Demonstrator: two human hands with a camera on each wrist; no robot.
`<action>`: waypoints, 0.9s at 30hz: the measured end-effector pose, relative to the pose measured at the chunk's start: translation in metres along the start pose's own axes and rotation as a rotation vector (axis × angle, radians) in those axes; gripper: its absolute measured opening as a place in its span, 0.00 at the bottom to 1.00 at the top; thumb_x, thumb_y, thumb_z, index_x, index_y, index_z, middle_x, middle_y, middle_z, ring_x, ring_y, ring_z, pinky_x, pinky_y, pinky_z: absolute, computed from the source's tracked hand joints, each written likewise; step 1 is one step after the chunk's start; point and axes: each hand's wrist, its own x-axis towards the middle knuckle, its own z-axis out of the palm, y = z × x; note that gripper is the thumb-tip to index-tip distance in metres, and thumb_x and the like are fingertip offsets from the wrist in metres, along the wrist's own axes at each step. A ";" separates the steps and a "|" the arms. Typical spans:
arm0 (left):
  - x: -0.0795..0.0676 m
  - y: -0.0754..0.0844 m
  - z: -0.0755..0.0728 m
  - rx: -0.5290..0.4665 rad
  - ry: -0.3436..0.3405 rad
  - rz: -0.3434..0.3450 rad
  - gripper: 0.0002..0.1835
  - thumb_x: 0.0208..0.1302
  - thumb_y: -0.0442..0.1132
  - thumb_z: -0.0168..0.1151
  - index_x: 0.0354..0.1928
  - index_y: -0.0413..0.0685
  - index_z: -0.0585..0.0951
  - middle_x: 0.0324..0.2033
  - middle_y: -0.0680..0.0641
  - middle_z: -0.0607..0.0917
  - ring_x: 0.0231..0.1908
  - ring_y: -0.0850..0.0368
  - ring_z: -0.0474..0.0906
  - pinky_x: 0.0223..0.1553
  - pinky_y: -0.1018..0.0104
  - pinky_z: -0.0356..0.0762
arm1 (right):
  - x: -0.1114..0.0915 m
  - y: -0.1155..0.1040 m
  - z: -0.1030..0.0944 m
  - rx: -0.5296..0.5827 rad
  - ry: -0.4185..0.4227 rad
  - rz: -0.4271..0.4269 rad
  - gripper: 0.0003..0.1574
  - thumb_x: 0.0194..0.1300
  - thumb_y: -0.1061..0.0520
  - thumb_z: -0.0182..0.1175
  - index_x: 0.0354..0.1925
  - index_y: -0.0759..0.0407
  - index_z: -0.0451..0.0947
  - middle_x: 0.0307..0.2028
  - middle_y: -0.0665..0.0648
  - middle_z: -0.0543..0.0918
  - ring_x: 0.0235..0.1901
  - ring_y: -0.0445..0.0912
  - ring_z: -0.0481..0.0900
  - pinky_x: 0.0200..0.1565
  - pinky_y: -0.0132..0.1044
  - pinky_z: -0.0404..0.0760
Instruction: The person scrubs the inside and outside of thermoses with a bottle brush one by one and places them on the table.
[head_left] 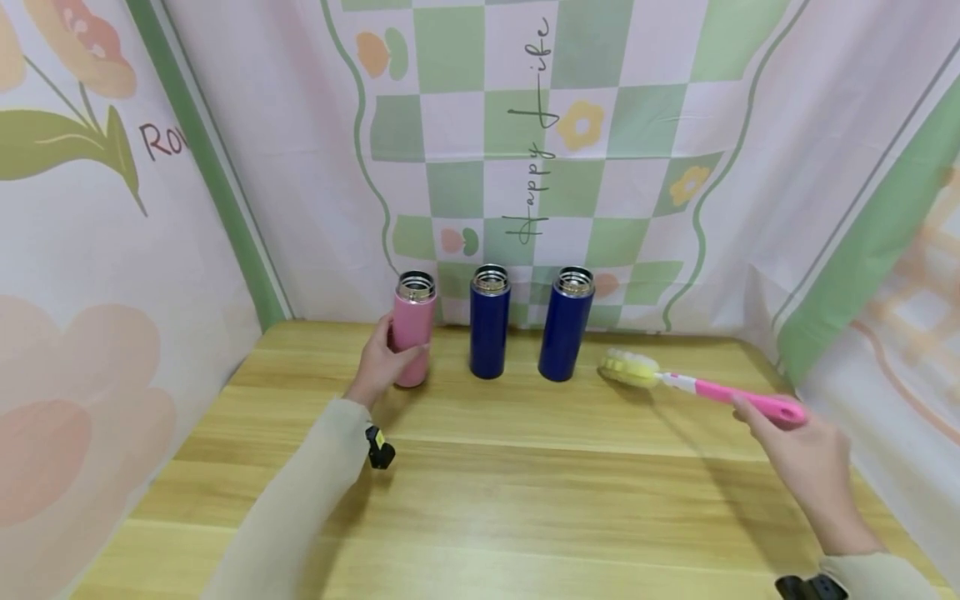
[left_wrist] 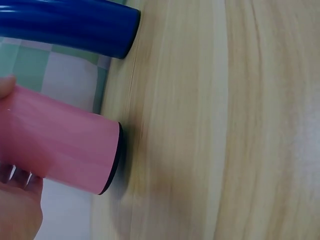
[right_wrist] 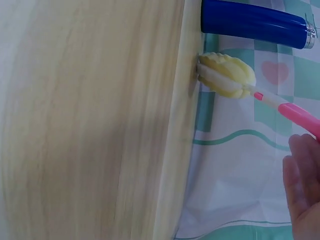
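Observation:
A pink bottle [head_left: 412,337] without a lid stands at the left, and my left hand [head_left: 381,364] grips it round the side with thumb and fingers. In the left wrist view the black base rim of this bottle is close to the tabletop; whether it touches, I cannot tell. At the right, my right hand [head_left: 806,454] holds a bottle brush [head_left: 750,400] by its pink handle. The yellow sponge head [right_wrist: 227,75] points left, at or just above the table. Two open-topped blue bottles, a middle one [head_left: 488,333] and a right one [head_left: 562,337], stand between my hands.
The wooden table [head_left: 480,500] runs back to a curtain [head_left: 510,192] with green and white checks, close behind the bottles. More printed cloth hangs along the left and right sides. A small black device [head_left: 380,448] is strapped to the left wrist.

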 end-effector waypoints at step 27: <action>-0.031 0.019 0.000 0.073 -0.038 0.056 0.45 0.53 0.40 0.78 0.72 0.56 0.65 0.61 0.43 0.75 0.57 0.44 0.74 0.57 0.46 0.73 | 0.018 -0.014 -0.002 0.943 0.019 -0.048 0.09 0.69 0.72 0.58 0.48 0.69 0.75 0.37 0.58 0.83 0.33 0.43 0.88 0.40 0.34 0.82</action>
